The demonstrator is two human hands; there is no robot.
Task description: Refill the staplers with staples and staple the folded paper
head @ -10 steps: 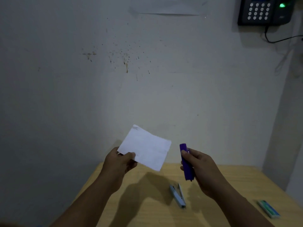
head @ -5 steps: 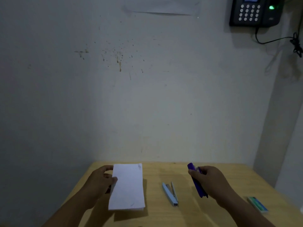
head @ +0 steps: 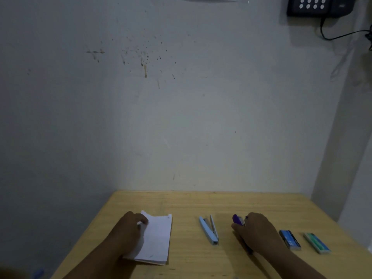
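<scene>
The folded white paper (head: 158, 240) lies flat on the wooden table (head: 191, 204). My left hand (head: 128, 232) rests on its left edge, fingers pinching the top left corner. My right hand (head: 255, 231) is down on the table, closed around the purple stapler (head: 237, 220), of which only the far tip shows past my fingers. Between the two hands a light blue stapler (head: 209, 230) lies with its arm swung open. Right of my right hand lie a blue staple box (head: 289, 239) and a green staple box (head: 317, 243).
The table stands against a stained white wall (head: 181, 117). A black keypad device (head: 314, 6) with a trailing cable hangs at the upper right. The table's right edge runs close to a wall corner.
Both hands came down from the air to the table. The paper now lies flat, and the purple stapler is lowered onto the wood. The view tilted down, revealing both staple boxes.
</scene>
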